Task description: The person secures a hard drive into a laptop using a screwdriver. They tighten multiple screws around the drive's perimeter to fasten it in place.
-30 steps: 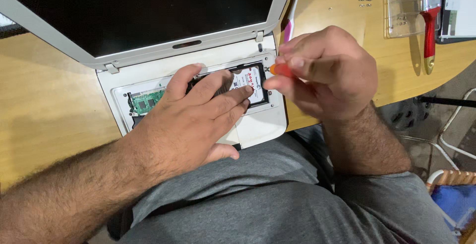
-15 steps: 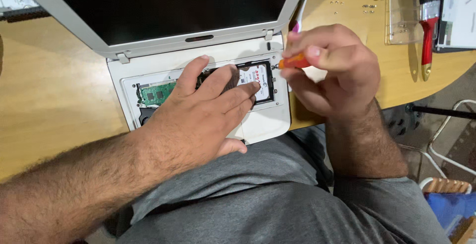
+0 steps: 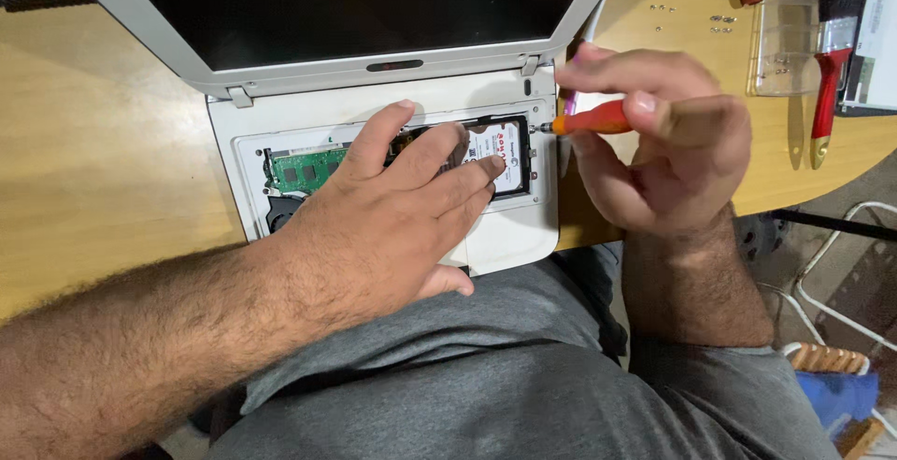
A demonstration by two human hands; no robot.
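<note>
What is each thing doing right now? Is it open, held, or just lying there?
Laptop: lid open, keyboard cover off, insides showing.
Hard drive: seated in its bay, pressed by the left hand.
Green memory board: uncovered, in place.
Orange screwdriver: held in the right hand, tip at the drive's edge.
Red-handled brush: lying flat on the table.
Small screws: loose on the table.

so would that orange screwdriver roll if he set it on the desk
Probably: the screwdriver has a slim, round-looking handle, and the desk looks smooth. It seems light, pinched by right hand fingertips alone. The thin tip may slip off small screws.
</note>
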